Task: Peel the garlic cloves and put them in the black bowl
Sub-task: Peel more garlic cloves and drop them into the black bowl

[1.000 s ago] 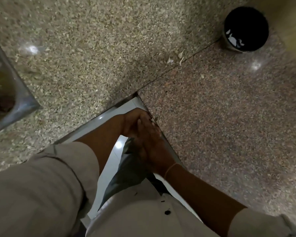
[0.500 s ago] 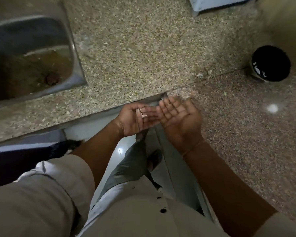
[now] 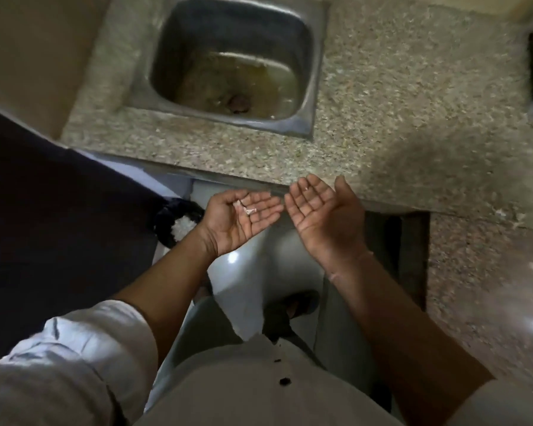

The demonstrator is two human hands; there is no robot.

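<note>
Change: both hands, pressed together a second ago, are now apart and turned palm-up. The view has swung left, so the sink sits at top centre and the black bowl has passed out of frame to the right.
Left hand (image 3: pixel 239 221): palm up, with fingers relaxed and almost straight, gripping nothing. Its fingertips point toward the other hand.
Garlic skin (image 3: pixel 247 208): a few pale papery scraps lie loose on the left hand, where the fingers meet the palm.
Right hand (image 3: pixel 322 210): palm up, with fingers straight and close together and the thumb out to the side. It holds nothing, and one tiny pale fleck lies on its fingers.
Gap: the two sets of fingertips are near each other but not touching.
Floor (image 3: pixel 250 272): pale and glossy, directly below the hands.
Counter (image 3: pixel 397 118): speckled stone, with its near edge just beyond the fingertips.
Sink (image 3: pixel 173 56): steel and set into the counter beyond the hands, with shallow murky water around the drain.
Sleeve (image 3: pixel 83 348): light cloth on the left arm, at the lower left.
</note>
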